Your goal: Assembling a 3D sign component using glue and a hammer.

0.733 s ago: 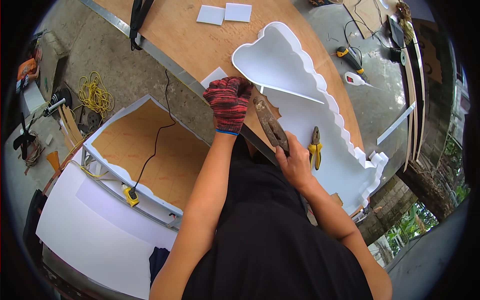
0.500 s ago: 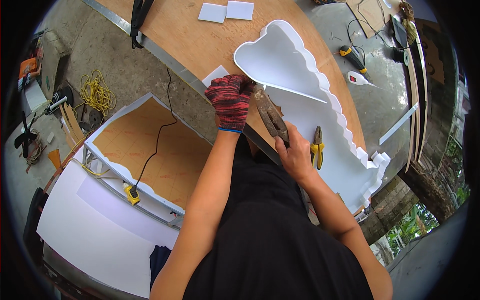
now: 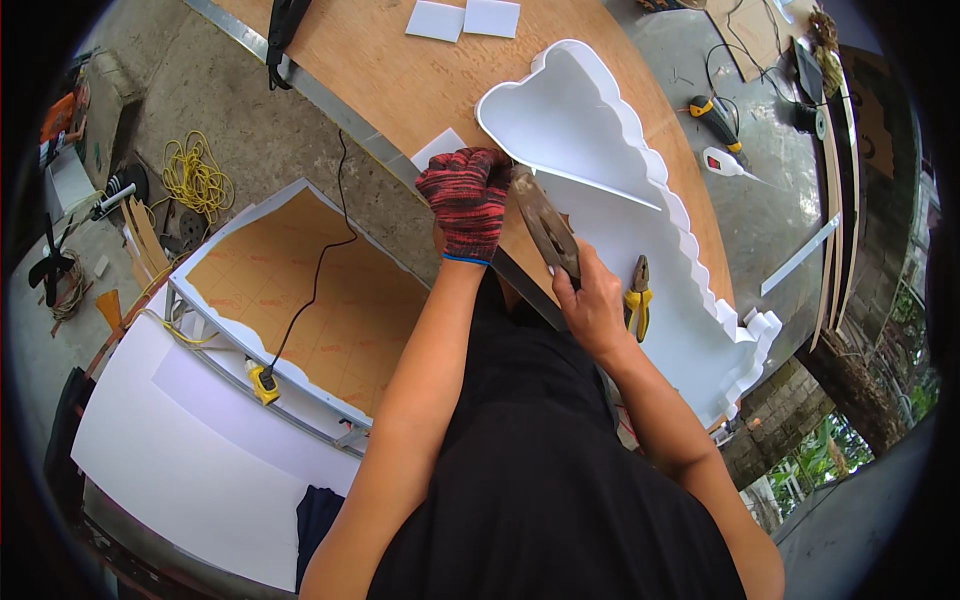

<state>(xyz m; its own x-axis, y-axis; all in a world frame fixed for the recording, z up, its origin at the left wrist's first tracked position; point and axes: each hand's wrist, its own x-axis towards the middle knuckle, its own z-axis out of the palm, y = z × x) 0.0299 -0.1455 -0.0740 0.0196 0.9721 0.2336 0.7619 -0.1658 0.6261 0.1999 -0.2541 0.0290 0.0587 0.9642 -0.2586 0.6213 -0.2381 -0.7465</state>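
My left hand (image 3: 465, 205), in a red and black knit glove, is closed beside the near-left rim of a white, scalloped, shallow letter-like shell (image 3: 610, 235). What its fingers pinch is hidden. Bare-skinned, my right hand (image 3: 592, 300) is wrapped around rusty, worn pliers (image 3: 545, 225). Their far end lies against the gloved fingers, near where a thin white strip (image 3: 590, 185) crosses the shell; the jaws cannot be made out. Inside the shell, to the right of my right hand, lie yellow-handled pliers (image 3: 638, 300). A small white sheet (image 3: 438, 148) sits just beyond the glove.
The shell rests on a wooden board (image 3: 390, 70) with two white rectangles (image 3: 492, 17). At right are a yellow-black tool (image 3: 714, 122) and a white bottle (image 3: 722, 162). Lower left stands a framed panel (image 3: 300, 290) with a black cable (image 3: 318, 270) across it. Yellow rope (image 3: 195, 175) lies beyond.
The whole view has shifted slightly. The pliers in my right hand have turned a little; both hands keep their grip at about the same place by the shell's rim.
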